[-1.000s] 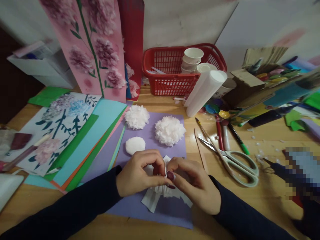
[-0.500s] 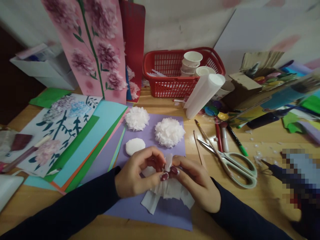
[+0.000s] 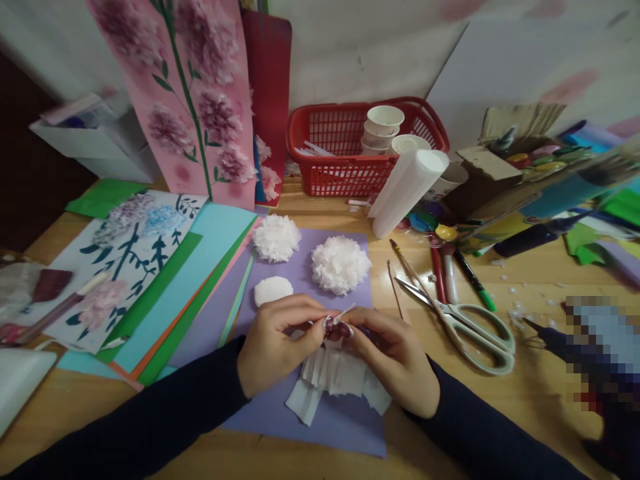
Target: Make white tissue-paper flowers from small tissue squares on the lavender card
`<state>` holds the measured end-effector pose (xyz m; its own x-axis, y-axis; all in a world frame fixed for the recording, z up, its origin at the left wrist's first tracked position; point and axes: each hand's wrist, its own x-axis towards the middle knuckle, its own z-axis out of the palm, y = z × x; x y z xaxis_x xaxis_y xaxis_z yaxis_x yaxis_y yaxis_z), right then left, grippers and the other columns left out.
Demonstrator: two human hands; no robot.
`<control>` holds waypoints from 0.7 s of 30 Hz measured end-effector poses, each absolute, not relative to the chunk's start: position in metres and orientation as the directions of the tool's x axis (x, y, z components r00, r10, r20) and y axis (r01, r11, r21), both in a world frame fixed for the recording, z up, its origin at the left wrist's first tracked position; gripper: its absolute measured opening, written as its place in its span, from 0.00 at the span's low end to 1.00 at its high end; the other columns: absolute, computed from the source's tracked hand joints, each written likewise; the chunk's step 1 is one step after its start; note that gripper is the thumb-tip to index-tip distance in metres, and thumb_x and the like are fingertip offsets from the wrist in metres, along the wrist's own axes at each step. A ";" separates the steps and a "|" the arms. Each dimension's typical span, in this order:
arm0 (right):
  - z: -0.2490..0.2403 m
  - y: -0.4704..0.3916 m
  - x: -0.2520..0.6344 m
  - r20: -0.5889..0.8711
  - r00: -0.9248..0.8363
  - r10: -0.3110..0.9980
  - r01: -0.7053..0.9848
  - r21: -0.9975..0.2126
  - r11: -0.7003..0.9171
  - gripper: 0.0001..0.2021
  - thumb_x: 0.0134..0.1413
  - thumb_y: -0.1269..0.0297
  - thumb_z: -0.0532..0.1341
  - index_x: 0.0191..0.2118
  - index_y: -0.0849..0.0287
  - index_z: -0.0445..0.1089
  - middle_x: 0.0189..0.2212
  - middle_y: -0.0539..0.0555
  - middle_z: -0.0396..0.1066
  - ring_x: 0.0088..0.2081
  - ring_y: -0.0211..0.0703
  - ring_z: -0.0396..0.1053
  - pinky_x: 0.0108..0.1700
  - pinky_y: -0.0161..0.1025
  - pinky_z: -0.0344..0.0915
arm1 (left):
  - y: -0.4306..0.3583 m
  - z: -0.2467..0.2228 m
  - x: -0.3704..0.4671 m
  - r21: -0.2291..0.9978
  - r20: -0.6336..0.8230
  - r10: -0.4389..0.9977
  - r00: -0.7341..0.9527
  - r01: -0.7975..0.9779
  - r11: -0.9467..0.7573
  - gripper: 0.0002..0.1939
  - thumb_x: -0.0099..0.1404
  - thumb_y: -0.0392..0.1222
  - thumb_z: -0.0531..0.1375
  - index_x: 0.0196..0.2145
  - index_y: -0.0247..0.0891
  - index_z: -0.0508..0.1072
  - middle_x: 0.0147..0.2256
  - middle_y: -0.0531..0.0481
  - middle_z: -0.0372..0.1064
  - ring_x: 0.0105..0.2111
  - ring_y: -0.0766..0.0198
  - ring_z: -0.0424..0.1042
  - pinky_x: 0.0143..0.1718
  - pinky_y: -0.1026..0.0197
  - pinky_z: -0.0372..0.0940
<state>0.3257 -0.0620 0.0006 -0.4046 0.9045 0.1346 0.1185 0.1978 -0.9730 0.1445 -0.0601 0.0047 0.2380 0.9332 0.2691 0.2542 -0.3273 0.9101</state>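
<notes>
My left hand [image 3: 283, 340] and my right hand [image 3: 397, 353] meet over a purple sheet [image 3: 350, 430]. Fingertips of both pinch a small piece of white paper [image 3: 345, 313], whose narrow end sticks up between them. Below the fingers, several pleated white paper strips [image 3: 335, 373] lie on the purple sheet; whether they join the pinched piece is hidden. Two fluffy white paper pompoms [image 3: 341, 265] [image 3: 276, 238] and a flat white disc [image 3: 273, 291] rest behind my hands.
Scissors [image 3: 480, 333], brushes and a green-tipped marker [image 3: 475, 280] lie at the right. At the back stand a red basket [image 3: 345, 177] with paper cups and a white roll [image 3: 407, 193]. Coloured sheets [image 3: 200, 253] and a flower picture [image 3: 120, 267] spread at the left.
My fingertips have drawn closer together over the white paper. Its upright end now looks thinner and leans right. The view has shifted slightly.
</notes>
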 end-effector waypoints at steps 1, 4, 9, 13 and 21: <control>0.001 -0.062 0.325 0.137 -0.400 0.906 0.116 -0.973 0.198 0.08 0.60 0.66 0.58 0.37 0.61 0.74 0.30 0.55 0.75 0.31 0.40 0.72 0.36 0.37 0.69 | -0.061 0.005 0.145 0.923 0.235 0.942 0.239 0.249 -0.294 0.09 0.60 0.31 0.57 0.29 0.33 0.78 0.28 0.46 0.75 0.28 0.65 0.74 0.28 0.66 0.70; 0.001 -0.060 0.325 0.138 -0.383 0.914 0.118 -0.973 0.196 0.09 0.59 0.65 0.58 0.37 0.61 0.74 0.29 0.55 0.75 0.30 0.40 0.71 0.34 0.37 0.69 | -0.062 0.005 0.145 0.954 0.150 0.962 0.226 0.222 -0.201 0.08 0.60 0.32 0.57 0.32 0.33 0.78 0.31 0.45 0.77 0.30 0.64 0.75 0.30 0.65 0.72; 0.003 -0.058 0.328 0.139 -0.411 0.901 0.139 -0.967 0.213 0.10 0.61 0.65 0.56 0.36 0.61 0.74 0.28 0.55 0.73 0.30 0.40 0.70 0.34 0.37 0.67 | -0.061 0.007 0.144 0.919 0.250 0.937 0.242 0.244 -0.309 0.13 0.54 0.30 0.63 0.39 0.34 0.77 0.33 0.46 0.78 0.29 0.65 0.76 0.31 0.66 0.73; 0.004 -0.059 0.330 0.108 -0.461 0.881 0.140 -0.971 0.192 0.13 0.64 0.66 0.50 0.39 0.61 0.72 0.29 0.54 0.72 0.32 0.40 0.70 0.36 0.37 0.66 | -0.060 0.005 0.145 0.901 0.264 0.942 0.208 0.296 -0.318 0.05 0.56 0.30 0.63 0.31 0.35 0.77 0.28 0.49 0.77 0.26 0.66 0.75 0.29 0.67 0.72; 0.005 -0.063 0.328 0.110 -0.487 0.866 0.169 -0.961 0.217 0.10 0.62 0.65 0.52 0.38 0.61 0.69 0.30 0.54 0.71 0.33 0.41 0.70 0.36 0.38 0.66 | -0.057 0.005 0.140 0.860 0.298 0.917 0.267 0.342 -0.379 0.04 0.55 0.28 0.61 0.27 0.34 0.72 0.26 0.51 0.73 0.27 0.67 0.72 0.31 0.67 0.68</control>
